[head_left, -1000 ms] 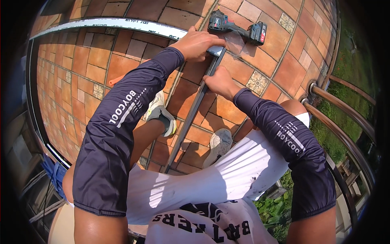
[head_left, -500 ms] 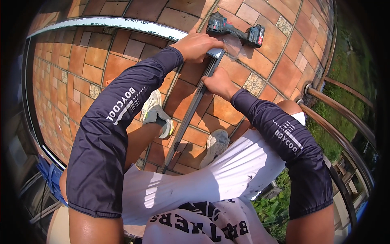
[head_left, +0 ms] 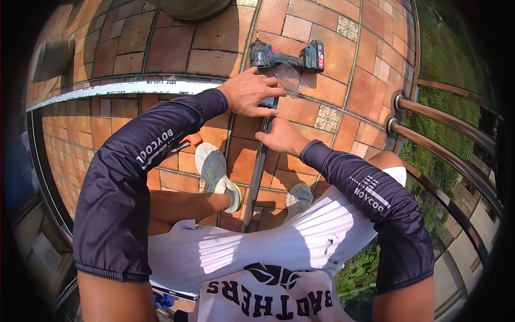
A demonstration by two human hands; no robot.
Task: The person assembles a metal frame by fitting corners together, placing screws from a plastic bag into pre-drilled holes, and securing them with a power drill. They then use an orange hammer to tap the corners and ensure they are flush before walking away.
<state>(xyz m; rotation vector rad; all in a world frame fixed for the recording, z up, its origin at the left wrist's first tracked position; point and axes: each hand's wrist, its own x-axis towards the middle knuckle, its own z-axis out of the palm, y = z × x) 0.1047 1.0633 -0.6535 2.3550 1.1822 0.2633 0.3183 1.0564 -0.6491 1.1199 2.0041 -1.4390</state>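
Note:
Both my hands are at the corner of a large metal frame. Its far bar (head_left: 134,87) is wrapped in white printed film, and its dark side rail (head_left: 256,180) runs between my shoes toward me. My left hand (head_left: 251,94) lies over the corner, with thumb and fingers on either side of the film-covered end. Just nearer, my right hand (head_left: 284,137) is closed on the dark rail, its thumb close to my left thumb; the fingers underneath are hidden. A cordless drill (head_left: 284,59) with a bit fitted lies on the tiles beyond my hands, touching a clear plastic piece (head_left: 289,79).
Brown metal railings (head_left: 445,123) stand at the right, with greenery behind. A large round-based object (head_left: 190,8) and a grey cylindrical object (head_left: 53,60) stand beyond the frame. An orange-handled tool (head_left: 190,140) lies beside my left shoe (head_left: 212,169).
The view has shifted, bringing the round-based object and the orange handle into sight. My hands stay at the frame's corner, with my left fingers drawn in slightly and my thumb lower over the corner.

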